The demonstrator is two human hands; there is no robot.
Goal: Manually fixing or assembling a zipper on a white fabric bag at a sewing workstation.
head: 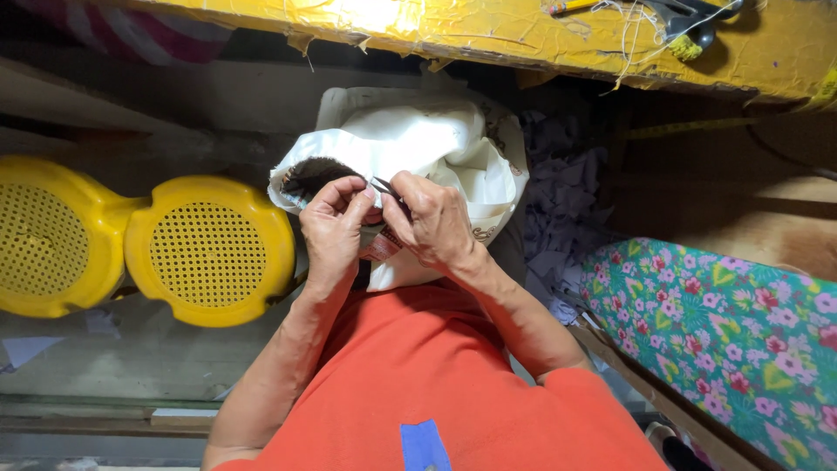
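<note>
Both hands meet over white cloth [427, 139]: L hand [336, 228] pinches its edge, R hand [433, 218] grips small dark tool [388, 190] pointing left.

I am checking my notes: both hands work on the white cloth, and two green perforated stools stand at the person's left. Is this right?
Not quite: the head view shows the stools are yellow, not green. The rest holds: left hand and right hand work on the white cloth.
</note>
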